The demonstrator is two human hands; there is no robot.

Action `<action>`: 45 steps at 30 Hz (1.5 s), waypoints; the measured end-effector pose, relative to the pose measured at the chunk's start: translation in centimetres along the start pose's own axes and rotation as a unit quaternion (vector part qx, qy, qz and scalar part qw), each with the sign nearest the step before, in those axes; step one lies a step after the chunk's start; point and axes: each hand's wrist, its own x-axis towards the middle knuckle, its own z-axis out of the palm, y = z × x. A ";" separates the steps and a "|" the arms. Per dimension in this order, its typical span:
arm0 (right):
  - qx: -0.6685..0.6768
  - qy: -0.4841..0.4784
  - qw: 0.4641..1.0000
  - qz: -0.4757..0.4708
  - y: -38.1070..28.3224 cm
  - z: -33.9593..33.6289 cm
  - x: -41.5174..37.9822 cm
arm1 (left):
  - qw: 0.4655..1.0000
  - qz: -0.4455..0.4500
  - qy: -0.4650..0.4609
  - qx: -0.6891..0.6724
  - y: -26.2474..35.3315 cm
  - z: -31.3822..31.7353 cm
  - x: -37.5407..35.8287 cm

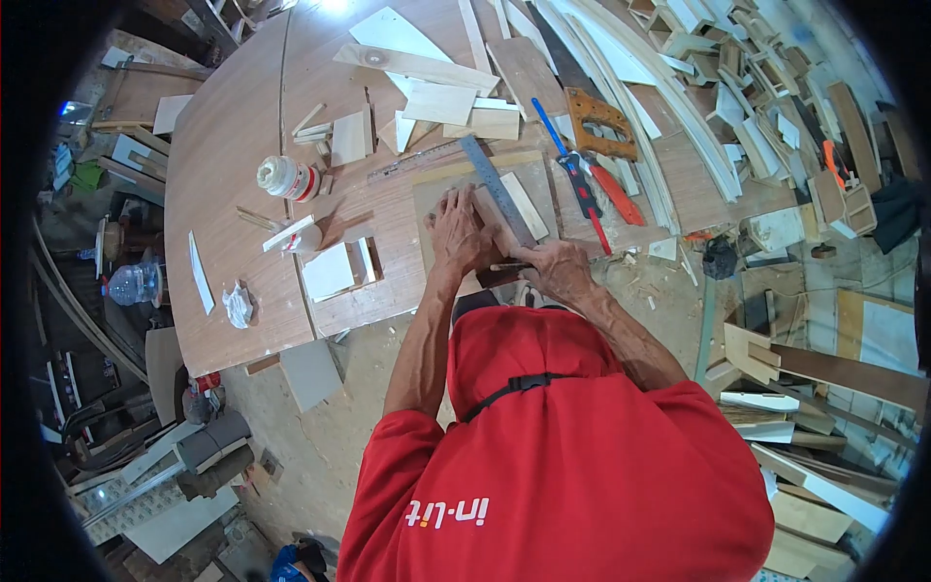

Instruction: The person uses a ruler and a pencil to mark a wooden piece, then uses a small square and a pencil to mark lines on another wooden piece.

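My left hand point(459, 231) lies on a brown wood piece point(497, 221) with its fingers stretched forward, pressing it on a flat board point(427, 199). Close by on the right, my right hand point(560, 272) is closed at the near edge of the wood. What its fingers hold is hidden. A flat metal blade point(495, 184), like that of a square or ruler, runs diagonally over the work and ends by my right hand. Beside the blade lies a pale wood strip point(524, 206). A dark piece point(498, 275) shows between my hands at the table edge.
Right of the board lie a handsaw point(601, 124), a red-and-black tool point(582, 199) and long strips point(640, 116). A thin steel ruler point(417, 160) and wood offcuts point(441, 102) lie beyond. Leftward stand a white jar point(288, 178) and small blocks point(330, 272). Scrap wood point(795, 427) crowds the floor.
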 end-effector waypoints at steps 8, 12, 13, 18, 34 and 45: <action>0.001 -0.018 0.998 -0.061 0.6 -2.4 0.1 | 0.998 0.033 0.057 -0.021 -1.5 0.7 0.6; 0.003 -0.001 0.997 -0.082 0.9 -5.1 -0.4 | 0.990 0.042 0.133 -0.032 -4.4 0.1 4.1; 0.001 0.001 0.997 -0.083 1.0 -5.4 -0.5 | 0.985 0.046 0.165 -0.001 -5.1 -0.4 5.2; -0.012 0.038 0.998 -0.048 2.2 -5.7 0.0 | 0.982 0.073 0.164 0.059 -7.4 -1.9 10.2; 0.009 0.012 0.997 0.072 4.4 -4.5 2.7 | 0.980 0.089 -0.013 0.180 -6.5 -4.6 13.6; 0.027 -0.018 0.995 0.090 4.9 -4.5 3.0 | 0.977 0.143 -0.049 0.153 -9.5 -4.4 14.5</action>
